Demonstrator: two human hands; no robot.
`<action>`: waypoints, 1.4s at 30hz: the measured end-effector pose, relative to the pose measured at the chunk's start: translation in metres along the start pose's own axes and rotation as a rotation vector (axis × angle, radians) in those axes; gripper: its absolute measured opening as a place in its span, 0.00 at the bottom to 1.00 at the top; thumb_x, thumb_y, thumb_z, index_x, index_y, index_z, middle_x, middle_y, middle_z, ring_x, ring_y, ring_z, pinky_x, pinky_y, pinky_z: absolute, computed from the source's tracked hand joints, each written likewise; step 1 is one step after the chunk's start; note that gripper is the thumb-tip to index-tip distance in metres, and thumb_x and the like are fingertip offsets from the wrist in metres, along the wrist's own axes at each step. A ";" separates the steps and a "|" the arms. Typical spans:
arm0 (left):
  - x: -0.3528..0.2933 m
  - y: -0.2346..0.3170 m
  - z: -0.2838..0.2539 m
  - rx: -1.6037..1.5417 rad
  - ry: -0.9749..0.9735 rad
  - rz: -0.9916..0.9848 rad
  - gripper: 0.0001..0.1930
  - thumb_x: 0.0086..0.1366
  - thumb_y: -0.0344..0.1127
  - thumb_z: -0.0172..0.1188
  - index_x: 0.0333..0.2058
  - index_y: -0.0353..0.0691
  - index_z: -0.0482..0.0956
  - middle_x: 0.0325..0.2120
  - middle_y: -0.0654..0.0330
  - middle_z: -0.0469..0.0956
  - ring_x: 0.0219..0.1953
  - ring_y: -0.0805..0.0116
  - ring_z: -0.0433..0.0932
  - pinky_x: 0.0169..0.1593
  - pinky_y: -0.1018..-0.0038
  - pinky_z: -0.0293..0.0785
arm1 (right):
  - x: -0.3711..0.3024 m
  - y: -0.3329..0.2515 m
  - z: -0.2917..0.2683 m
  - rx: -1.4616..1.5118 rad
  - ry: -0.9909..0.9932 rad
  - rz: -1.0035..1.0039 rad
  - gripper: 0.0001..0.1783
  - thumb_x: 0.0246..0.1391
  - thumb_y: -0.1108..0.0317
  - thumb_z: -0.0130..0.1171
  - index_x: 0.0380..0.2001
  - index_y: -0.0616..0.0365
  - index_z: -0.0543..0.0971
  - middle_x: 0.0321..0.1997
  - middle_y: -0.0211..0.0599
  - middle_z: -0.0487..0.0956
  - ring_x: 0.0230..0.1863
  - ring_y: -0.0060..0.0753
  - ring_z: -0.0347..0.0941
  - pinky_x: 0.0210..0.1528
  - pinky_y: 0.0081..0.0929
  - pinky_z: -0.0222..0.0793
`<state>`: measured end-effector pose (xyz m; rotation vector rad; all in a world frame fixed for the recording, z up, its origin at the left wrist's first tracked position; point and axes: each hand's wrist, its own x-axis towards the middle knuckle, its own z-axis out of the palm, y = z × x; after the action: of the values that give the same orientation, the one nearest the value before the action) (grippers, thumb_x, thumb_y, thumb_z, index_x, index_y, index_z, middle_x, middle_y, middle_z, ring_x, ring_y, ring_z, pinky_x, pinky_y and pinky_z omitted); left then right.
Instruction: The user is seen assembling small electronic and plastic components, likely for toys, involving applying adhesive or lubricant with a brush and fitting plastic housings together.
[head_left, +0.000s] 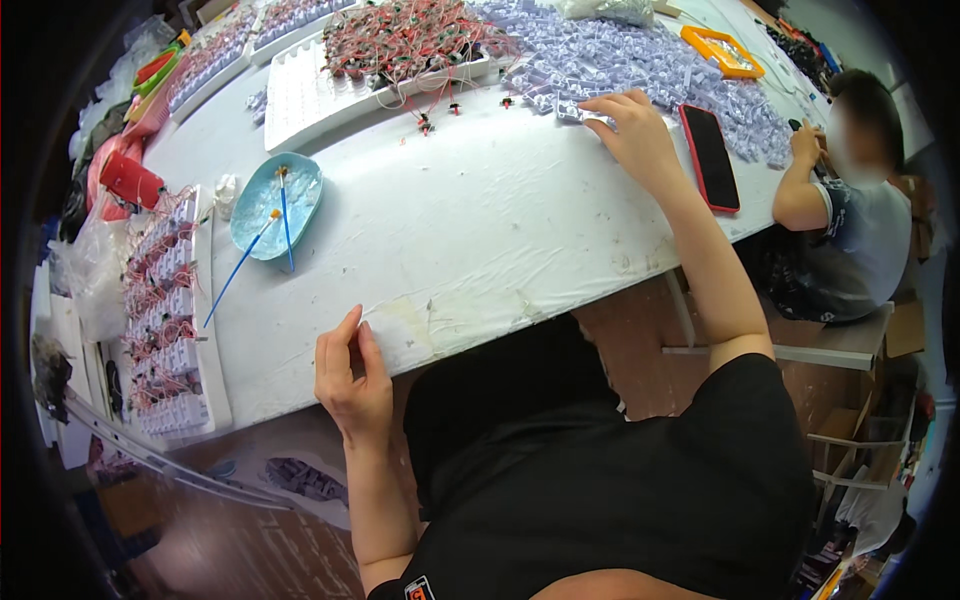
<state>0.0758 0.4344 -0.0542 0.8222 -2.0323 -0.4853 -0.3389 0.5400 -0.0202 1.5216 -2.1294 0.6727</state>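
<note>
My right hand (637,135) reaches to the near edge of a heap of small pale lavender plastic parts (610,60). Its thumb and forefinger close on the end of one such part (568,110) at the heap's border. Over the table's front edge, my left hand (352,385) is raised with its fingers loosely stretched and nothing visible in them. Left of the middle, a light blue bowl (248,238) holds whitish stuff and two blue-handled brushes (287,225). A phone with a red case (710,160) lies right of my right hand.
A white foam tray (290,110) at the back bears a tangle of red-wired small components (400,40). Another tray (215,370) of wired pale parts stands at the left. An orange frame-like tray (722,52) lies far right. A person (850,220) sits at the table's right side.
</note>
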 end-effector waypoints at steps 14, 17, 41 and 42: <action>0.003 0.005 0.005 0.017 0.036 0.007 0.10 0.64 0.18 0.61 0.43 0.33 0.84 0.31 0.55 0.80 0.30 0.63 0.79 0.36 0.72 0.76 | -0.016 0.014 -0.055 -0.023 -0.339 0.034 0.14 0.54 0.77 0.61 0.43 0.55 0.86 0.45 0.33 0.83 0.54 0.39 0.72 0.60 0.34 0.69; 0.002 0.002 0.004 0.035 0.034 0.005 0.10 0.63 0.18 0.61 0.43 0.34 0.84 0.31 0.55 0.80 0.30 0.63 0.79 0.36 0.72 0.76 | -0.021 0.000 -0.051 0.089 -0.335 0.011 0.14 0.51 0.76 0.65 0.43 0.55 0.86 0.44 0.33 0.82 0.54 0.38 0.71 0.60 0.33 0.68; 0.067 -0.068 -0.056 -0.924 0.389 -0.792 0.20 0.70 0.29 0.60 0.57 0.29 0.68 0.41 0.52 0.79 0.41 0.67 0.80 0.50 0.72 0.81 | -0.055 -0.158 -0.014 0.525 -0.200 -0.135 0.24 0.46 0.77 0.70 0.50 0.52 0.83 0.53 0.38 0.78 0.46 0.43 0.73 0.43 0.35 0.75; 0.074 -0.074 -0.056 -0.926 0.383 -0.796 0.20 0.70 0.29 0.60 0.57 0.29 0.68 0.41 0.52 0.79 0.41 0.67 0.80 0.50 0.72 0.81 | -0.054 -0.157 -0.012 0.522 -0.203 -0.130 0.24 0.46 0.77 0.70 0.50 0.52 0.83 0.53 0.38 0.78 0.46 0.43 0.73 0.43 0.35 0.75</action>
<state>0.1198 0.3280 -0.0258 0.9776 -0.8714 -1.4372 -0.1728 0.5440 -0.0222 2.0548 -2.0702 1.1337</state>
